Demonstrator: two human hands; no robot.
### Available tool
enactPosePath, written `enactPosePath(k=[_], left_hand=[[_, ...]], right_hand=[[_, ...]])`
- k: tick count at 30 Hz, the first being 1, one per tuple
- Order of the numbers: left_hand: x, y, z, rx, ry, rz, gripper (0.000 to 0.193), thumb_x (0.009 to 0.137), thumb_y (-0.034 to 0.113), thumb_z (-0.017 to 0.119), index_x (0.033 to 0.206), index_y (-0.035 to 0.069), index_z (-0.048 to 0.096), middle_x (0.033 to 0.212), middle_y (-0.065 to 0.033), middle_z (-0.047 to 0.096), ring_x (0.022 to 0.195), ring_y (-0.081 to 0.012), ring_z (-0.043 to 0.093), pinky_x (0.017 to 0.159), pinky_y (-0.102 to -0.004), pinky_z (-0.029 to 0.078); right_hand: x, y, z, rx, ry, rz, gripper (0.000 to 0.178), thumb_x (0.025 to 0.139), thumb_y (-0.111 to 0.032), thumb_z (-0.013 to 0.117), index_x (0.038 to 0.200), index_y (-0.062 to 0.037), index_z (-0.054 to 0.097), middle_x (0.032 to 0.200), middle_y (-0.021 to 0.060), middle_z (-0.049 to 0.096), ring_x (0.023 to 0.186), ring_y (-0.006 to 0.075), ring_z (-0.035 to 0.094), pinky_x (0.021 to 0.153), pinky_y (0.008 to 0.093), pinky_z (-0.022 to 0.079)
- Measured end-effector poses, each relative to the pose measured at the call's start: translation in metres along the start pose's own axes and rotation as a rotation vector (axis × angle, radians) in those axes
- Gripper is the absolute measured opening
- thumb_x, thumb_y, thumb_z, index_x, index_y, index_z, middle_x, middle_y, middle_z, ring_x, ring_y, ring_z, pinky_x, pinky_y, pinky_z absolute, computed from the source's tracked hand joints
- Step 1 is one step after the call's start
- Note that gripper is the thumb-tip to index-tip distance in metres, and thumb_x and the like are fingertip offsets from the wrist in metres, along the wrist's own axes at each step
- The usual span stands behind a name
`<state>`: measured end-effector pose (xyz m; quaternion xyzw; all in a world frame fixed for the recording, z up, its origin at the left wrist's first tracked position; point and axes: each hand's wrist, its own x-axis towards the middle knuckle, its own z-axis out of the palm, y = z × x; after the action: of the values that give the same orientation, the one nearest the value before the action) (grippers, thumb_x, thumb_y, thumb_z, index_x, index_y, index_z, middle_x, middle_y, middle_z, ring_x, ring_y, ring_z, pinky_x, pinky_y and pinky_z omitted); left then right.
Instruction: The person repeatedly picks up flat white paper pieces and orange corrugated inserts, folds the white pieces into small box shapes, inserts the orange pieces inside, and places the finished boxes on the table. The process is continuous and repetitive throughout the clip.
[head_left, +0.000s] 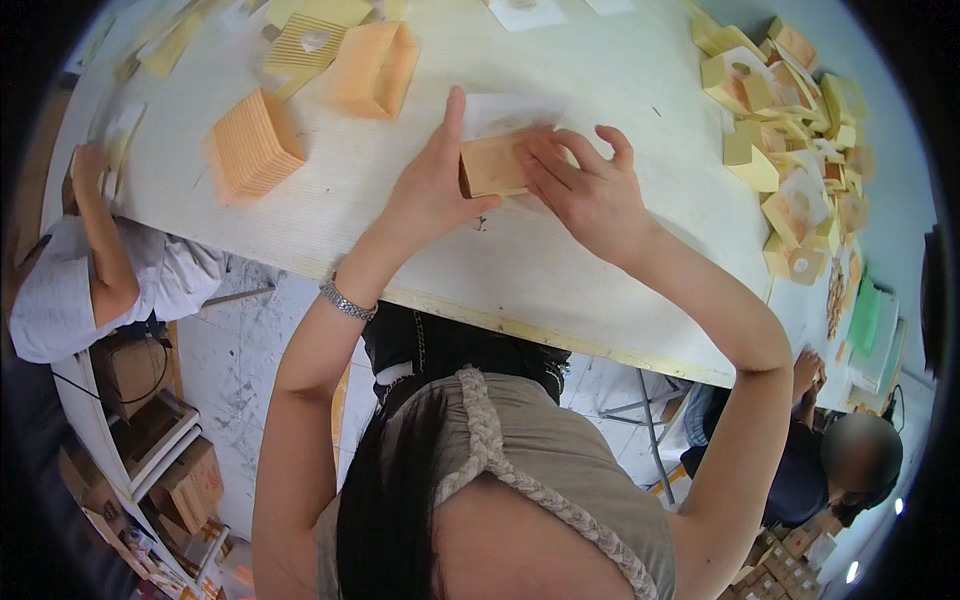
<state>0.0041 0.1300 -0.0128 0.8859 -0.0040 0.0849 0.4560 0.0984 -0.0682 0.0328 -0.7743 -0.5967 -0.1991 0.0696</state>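
Over the table, a small tan cardboard box (492,168) is held between my two hands. My left hand (425,190) grips its left end, thumb up at the back and fingers along the near edge. At the other end, the bunched fingers of my right hand (585,190) press on the box, its little finger raised. A thin whitish sheet or flap (505,108) shows behind the box; whether it is joined to it I cannot tell. My right fingers hide part of the box.
Stacked orange card sleeves (252,148) and another orange stack (372,70) stand left on the white table (400,262). Yellow ridged pieces (305,45) lie behind. Many yellow boxes (752,160) pile up at right. Co-workers sit at left (110,270) and right (775,470).
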Motion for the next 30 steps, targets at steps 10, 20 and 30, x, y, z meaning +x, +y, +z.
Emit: enactPosePath(k=[10, 20, 30], left_hand=[[-0.002, 0.001, 0.000, 0.011, 0.002, 0.015, 0.123, 0.069, 0.016, 0.083, 0.153, 0.007, -0.006, 0.145, -0.0256, 0.037, 0.129, -0.0399, 0.045, 0.102, -0.0400, 0.043], [-0.003, 0.000, 0.002, -0.018, -0.126, -0.044, 0.127, 0.071, 0.010, 0.078, 0.149, 0.006, -0.021, 0.144, -0.0271, 0.038, 0.131, -0.0395, 0.043, 0.105, -0.0402, 0.040], [-0.002, -0.006, 0.002, -0.182, 0.072, 0.147, 0.115, 0.075, 0.002, 0.068, 0.150, 0.006, -0.020, 0.153, -0.0254, 0.020, 0.140, -0.0362, 0.031, 0.112, -0.0465, 0.033]], right_hand=[[0.011, 0.023, -0.027, 0.073, -0.354, -0.201, 0.022, 0.070, -0.007, 0.067, 0.092, -0.0064, 0.070, 0.090, -0.0012, 0.063, 0.107, 0.0169, 0.052, 0.099, 0.0484, 0.035], [0.001, -0.013, 0.014, 0.298, 0.009, -0.062, 0.012, 0.072, -0.013, 0.069, 0.083, -0.0099, 0.071, 0.096, -0.0005, 0.064, 0.101, 0.0194, 0.056, 0.094, 0.0401, 0.041], [0.037, 0.117, 0.035, -0.104, 0.190, 0.640, 0.035, 0.076, -0.025, 0.074, 0.109, -0.0148, 0.072, 0.133, 0.0170, 0.053, 0.119, 0.0319, 0.049, 0.092, 0.0485, 0.043]])
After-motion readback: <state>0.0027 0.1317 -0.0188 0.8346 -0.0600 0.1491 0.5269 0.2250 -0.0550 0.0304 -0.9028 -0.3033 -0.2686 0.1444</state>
